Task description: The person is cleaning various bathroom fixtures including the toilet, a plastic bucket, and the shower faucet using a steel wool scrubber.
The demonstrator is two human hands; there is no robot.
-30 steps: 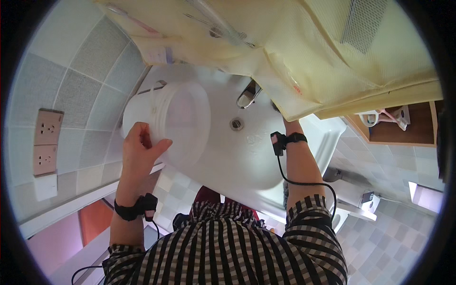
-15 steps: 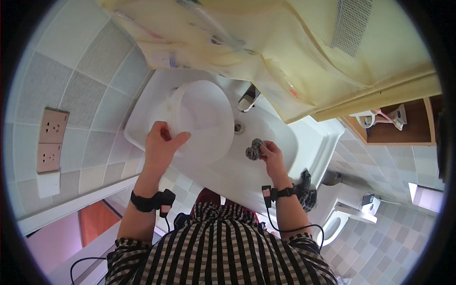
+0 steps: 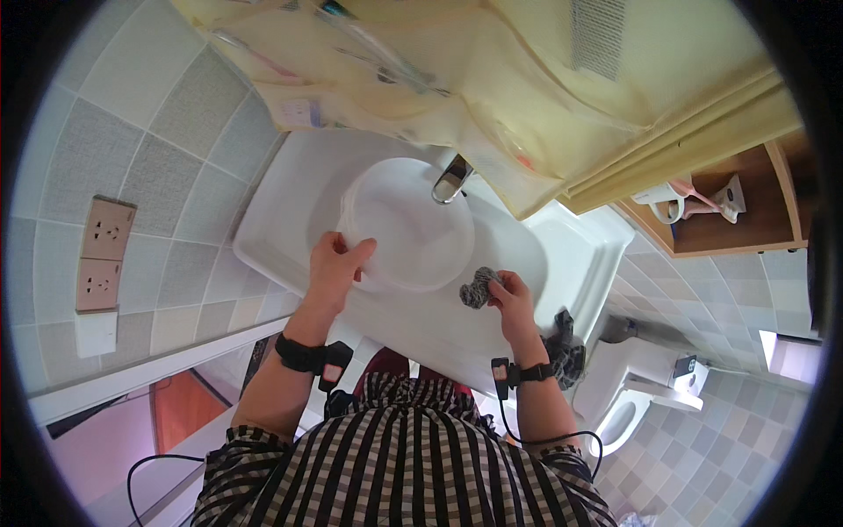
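White bucket (image 3: 411, 221) sits in sink (image 3: 285, 224), shifted right, now near tap (image 3: 450, 182). Left hand (image 3: 335, 270) pinches its rim (image 3: 348, 209); right hand (image 3: 512, 301) pinches grey scrubber (image 3: 477, 288).

Tiled walls (image 3: 162, 180), a washbasin (image 3: 281, 211), faucet (image 3: 450, 180) and toilet (image 3: 652, 360) mark this as a bathroom.

A person (image 3: 395, 430) is wearing a shirt (image 3: 369, 492) checked in black, white and tan, its left sleeve (image 3: 250, 461) and right sleeve (image 3: 566, 470) bunching loosely. 2 black straps (image 3: 299, 354) near the bare left hand (image 3: 336, 266) and bare right hand (image 3: 514, 303) are carrying small, pale-panelled black boxes (image 3: 335, 362). A thin black cable (image 3: 562, 436) is looping beside the right sleeve; dark red clothing (image 3: 382, 361) is showing beyond the shirt's far edge.
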